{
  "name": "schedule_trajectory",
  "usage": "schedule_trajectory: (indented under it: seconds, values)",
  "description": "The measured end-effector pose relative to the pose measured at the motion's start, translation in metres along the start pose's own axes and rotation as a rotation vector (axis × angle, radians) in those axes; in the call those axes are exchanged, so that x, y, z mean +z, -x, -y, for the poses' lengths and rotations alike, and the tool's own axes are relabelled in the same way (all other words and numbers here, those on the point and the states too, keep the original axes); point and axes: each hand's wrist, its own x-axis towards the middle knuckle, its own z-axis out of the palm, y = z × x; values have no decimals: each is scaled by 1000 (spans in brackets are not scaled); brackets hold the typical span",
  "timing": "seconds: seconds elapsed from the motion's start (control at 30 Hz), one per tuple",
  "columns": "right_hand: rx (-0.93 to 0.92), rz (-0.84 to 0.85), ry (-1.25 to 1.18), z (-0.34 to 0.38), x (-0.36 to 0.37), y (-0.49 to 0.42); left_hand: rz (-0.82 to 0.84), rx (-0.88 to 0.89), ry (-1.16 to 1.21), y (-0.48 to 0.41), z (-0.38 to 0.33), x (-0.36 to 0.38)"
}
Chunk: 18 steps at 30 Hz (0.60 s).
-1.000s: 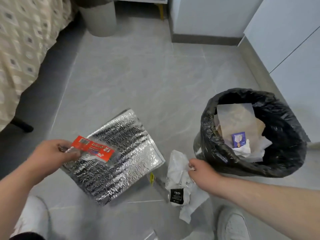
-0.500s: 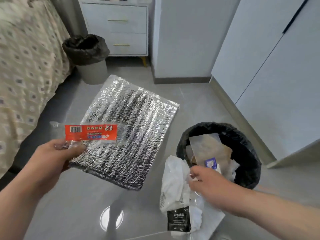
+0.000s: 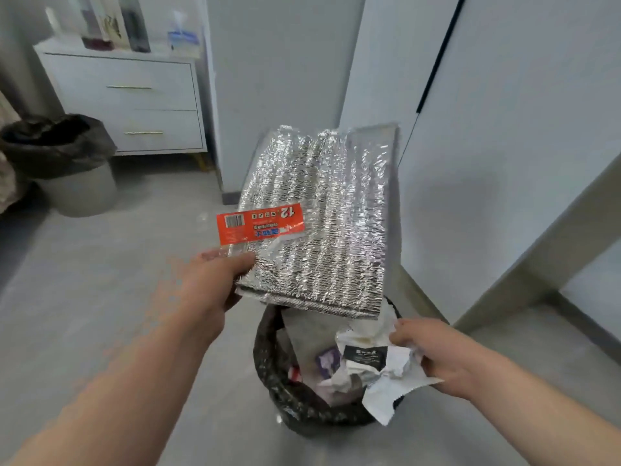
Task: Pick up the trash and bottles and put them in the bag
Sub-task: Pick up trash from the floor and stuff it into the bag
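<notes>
1. The black trash bag (image 3: 268, 371) lines a round bin on the gray floor (image 3: 84, 297), low in the middle of the view. It is open at the top and has paper and wrappers inside.
2. The left hand (image 3: 215, 290) is held out above the near left side of the bin. Its thumb and fingers are pinched tight on a shiny silver foil bag (image 3: 329, 230) and on a clear wrapper with an orange label (image 3: 260, 227).
3. The foil bag stands up flat in the air, and its bottom edge hangs just over the far rim of the black bag.
4. The right hand (image 3: 433, 351) is over the right rim of the bin. It is closed around crumpled white trash (image 3: 386, 368) that has a small black tag on it.
5. The foil bag hides the back part of the bin. The things deep inside the bin are too mixed up to name.
6. The bottles on top of the white drawer cabinet (image 3: 134, 95) are blurry.
7. A second bin with a black bag (image 3: 57, 153) sits far off to the left, beside the drawers.
8. White cupboard doors (image 3: 504, 163) stand close on the right. The floor to the left of the bin is wide open.
</notes>
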Motion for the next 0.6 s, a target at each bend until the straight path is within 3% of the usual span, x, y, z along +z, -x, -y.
schedule_trajectory:
  seconds: [0.17, 0.23, 0.33, 0.4, 0.6]
  values:
    - [-54, -145, -73, 9, -45, 3, -28, -177, -40, 15, 57, 36]
    - [-79, -203, -47, 10, -55, 4, -50, -67, -288, 17, 83, 36]
    - [-71, -220, -1, 8, -57, 6, -48, 147, -870, 19, 108, 33]
    - [-67, -258, 29, 3, -53, 4, 17, 186, -1131, 21, 115, 35]
    - [-89, -298, 163, -13, -45, -4, 169, 305, -1606, 6, 141, 49]
